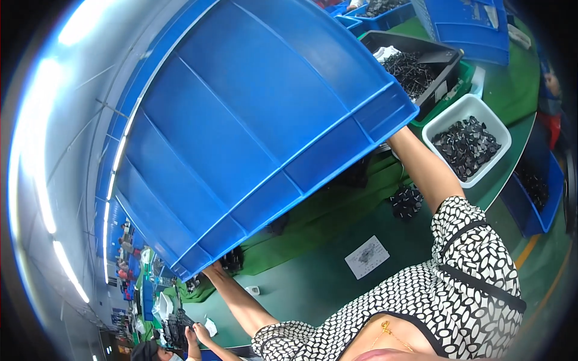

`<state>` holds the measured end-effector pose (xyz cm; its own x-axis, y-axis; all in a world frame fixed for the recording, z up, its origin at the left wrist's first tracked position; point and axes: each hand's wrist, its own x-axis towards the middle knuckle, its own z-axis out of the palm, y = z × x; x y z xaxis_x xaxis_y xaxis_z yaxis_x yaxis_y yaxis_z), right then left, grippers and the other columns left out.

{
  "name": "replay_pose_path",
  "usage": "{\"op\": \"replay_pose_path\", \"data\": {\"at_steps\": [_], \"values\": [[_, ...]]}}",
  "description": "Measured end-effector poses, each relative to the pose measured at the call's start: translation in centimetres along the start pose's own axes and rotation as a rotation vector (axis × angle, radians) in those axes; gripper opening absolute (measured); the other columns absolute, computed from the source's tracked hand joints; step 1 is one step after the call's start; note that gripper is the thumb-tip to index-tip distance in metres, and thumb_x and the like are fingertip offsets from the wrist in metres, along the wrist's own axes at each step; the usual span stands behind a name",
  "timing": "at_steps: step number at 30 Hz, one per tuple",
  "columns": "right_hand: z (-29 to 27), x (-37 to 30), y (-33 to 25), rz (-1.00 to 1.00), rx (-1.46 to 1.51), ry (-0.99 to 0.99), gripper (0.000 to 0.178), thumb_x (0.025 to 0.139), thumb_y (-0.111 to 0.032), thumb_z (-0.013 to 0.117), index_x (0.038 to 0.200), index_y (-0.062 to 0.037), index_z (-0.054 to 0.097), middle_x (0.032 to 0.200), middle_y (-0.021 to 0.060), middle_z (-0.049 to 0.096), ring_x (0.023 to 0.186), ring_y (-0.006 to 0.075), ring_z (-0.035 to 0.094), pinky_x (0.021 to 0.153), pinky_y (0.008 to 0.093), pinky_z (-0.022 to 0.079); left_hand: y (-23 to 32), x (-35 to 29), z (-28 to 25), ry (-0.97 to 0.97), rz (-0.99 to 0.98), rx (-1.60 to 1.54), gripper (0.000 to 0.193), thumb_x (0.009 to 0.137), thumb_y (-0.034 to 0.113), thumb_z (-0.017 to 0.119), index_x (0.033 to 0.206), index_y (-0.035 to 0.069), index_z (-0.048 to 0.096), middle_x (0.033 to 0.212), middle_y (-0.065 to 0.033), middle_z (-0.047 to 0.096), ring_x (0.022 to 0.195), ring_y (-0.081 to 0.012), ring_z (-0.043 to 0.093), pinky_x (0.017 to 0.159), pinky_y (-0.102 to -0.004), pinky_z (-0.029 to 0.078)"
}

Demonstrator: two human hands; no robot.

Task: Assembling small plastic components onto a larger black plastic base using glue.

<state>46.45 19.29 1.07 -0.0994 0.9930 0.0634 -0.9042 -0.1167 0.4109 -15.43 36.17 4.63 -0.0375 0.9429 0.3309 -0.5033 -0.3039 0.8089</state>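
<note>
- Blue bin (241, 114) — big, tipped, and held up over the green table (313, 280).
- Left hand (211, 269) is at one end of the bin's low edge, and right hand (395, 137) is near the other end. The bin hides the fingers — cannot tell if they are spread or pinching.
- White tub (497, 123) sits near the right arm, with black bits (465, 147) in it.
- Black pile (407, 201) and white sheet (367, 257) lie on the table.
</note>
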Motion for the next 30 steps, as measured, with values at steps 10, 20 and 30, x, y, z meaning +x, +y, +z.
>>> {"op": "replay_pose_path", "data": {"at_steps": [10, 20, 30], "values": [[-1.4, 0.0, 1.2, -0.725, -0.530, -0.196, 0.014, 0.082, -0.003, 0.059, 0.093, 0.0048, 0.059, 0.093, 0.0137, 0.064, 0.088, 0.0236, 0.065, 0.082, 0.0361, 0.056, 0.0, -1.7, 1.5, 0.094, 0.224, -0.007, 0.058, 0.088, 0.040, 0.056, 0.132, 0.004, 0.044, 0.131, -0.0199, 0.047, 0.117, -0.0420, 0.047, 0.091, -0.0646, 0.042], [-0.3, 2.0, 1.4, -0.907, -0.581, -0.343, 0.030, 0.088, -0.022, 0.059, 0.108, 0.0008, 0.057, 0.107, 0.0133, 0.064, 0.094, 0.0248, 0.063, 0.088, 0.0416, 0.051, 3.0, -3.6, 7.4, 0.098, 0.340, -0.013, 0.055, 0.089, 0.033, 0.055, 0.133, 0.004, 0.043, 0.133, -0.0190, 0.047, 0.122, -0.0399, 0.043, 0.093, -0.0681, 0.037], [6.8, -1.0, 5.0, -0.978, -0.463, -0.216, 0.030, 0.089, -0.003, 0.048, 0.114, 0.0135, 0.048, 0.120, 0.0271, 0.051, 0.113, 0.0375, 0.052, 0.100, 0.0480, 0.047, 9.2, -0.5, 7.9, 0.020, 0.287, 0.134, 0.047, 0.091, 0.030, 0.049, 0.130, 0.003, 0.045, 0.132, -0.0202, 0.047, 0.124, -0.0388, 0.043, 0.093, -0.0680, 0.037]]}}
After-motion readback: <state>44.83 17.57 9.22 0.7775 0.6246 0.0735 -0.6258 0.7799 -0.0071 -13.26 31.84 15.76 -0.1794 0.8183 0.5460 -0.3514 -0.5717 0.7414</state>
